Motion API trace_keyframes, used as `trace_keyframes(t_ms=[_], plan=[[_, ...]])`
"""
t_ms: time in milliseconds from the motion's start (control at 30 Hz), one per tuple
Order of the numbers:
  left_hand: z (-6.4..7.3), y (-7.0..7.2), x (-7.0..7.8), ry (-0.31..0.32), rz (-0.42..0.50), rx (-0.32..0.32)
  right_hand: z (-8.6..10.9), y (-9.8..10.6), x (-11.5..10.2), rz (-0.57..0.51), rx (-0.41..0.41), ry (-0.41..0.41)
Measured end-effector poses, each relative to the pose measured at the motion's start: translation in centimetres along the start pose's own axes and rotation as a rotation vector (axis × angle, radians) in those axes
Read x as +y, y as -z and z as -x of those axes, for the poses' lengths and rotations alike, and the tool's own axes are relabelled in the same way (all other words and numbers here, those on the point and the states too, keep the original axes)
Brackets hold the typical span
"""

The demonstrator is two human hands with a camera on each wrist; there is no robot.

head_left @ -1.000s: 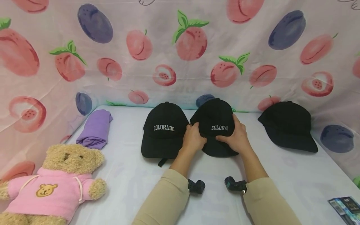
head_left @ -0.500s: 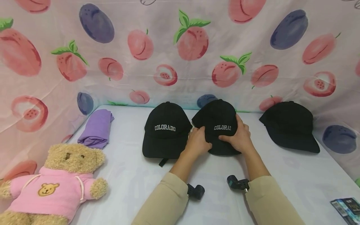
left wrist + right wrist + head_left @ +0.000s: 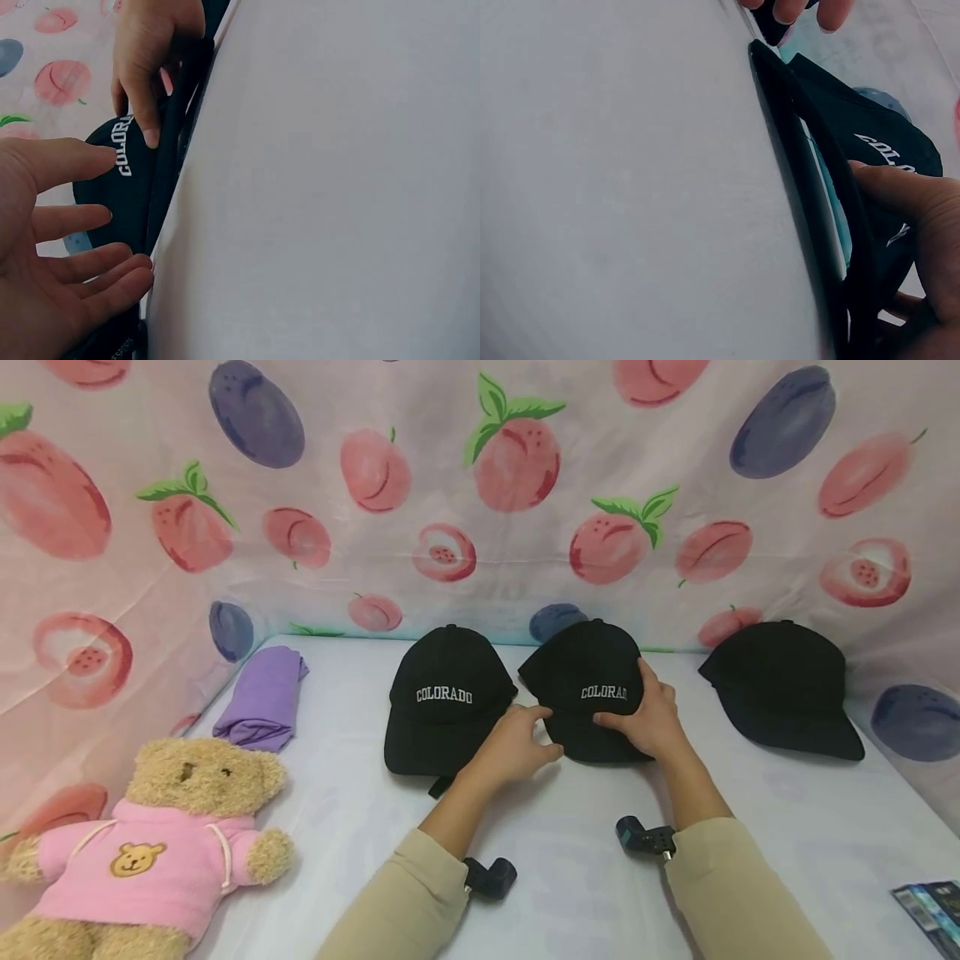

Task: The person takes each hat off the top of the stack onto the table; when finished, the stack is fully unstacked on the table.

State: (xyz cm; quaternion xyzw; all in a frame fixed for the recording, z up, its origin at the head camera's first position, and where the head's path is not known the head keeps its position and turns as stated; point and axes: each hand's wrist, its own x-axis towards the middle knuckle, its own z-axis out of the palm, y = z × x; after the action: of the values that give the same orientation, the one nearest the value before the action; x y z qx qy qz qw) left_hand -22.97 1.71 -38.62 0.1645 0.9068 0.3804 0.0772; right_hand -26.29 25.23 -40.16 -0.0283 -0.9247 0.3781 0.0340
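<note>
The middle black, white-lettered fabric cap (image 3: 581, 677) is pinched by the right hand (image 3: 651, 717), ideally lightly; the left hand (image 3: 514, 745) is held with fingers spread.

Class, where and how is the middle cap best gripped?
Probably by the crown's right side, from the right, thumb in front, fingers behind, as the right hand holds it: the crown is rounded, with a gap there and the left cap close opposite.

White table (image 3: 577, 860), 3 black caps (image 3: 442, 656) (image 3: 581, 660) (image 3: 783, 693) in a row, folded purple cloth (image 3: 262, 697), teddy bear (image 3: 142, 885) at front left, shiny packet (image 3: 930, 910) at front right
</note>
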Motion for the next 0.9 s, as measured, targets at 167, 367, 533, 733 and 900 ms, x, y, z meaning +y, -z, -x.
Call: trace_keyframes(t_ms=[167, 367, 533, 733, 900], plan=[[0.8, 0.3, -0.1, -0.015, 0.031, 0.007, -0.1, 0.0, -0.3, 0.006, -0.005, 0.001], [1.5, 0.5, 0.0, -0.028, 0.040, 0.028, -0.3, 0.6, -0.2, 0.024, 0.003, 0.002], [2.1, 1.2, 0.3, -0.035, 0.058, 0.060, -0.7, 1.0, 0.1, 0.035, 0.003, 0.007], [2.8, 1.9, 0.3, -0.050, 0.118, 0.101, -1.0, 1.3, 0.6, 0.046, 0.013, 0.000], [3.1, 2.5, -0.1, -0.078, 0.146, 0.145, -1.2, 1.3, 0.9, 0.041, 0.021, -0.011]])
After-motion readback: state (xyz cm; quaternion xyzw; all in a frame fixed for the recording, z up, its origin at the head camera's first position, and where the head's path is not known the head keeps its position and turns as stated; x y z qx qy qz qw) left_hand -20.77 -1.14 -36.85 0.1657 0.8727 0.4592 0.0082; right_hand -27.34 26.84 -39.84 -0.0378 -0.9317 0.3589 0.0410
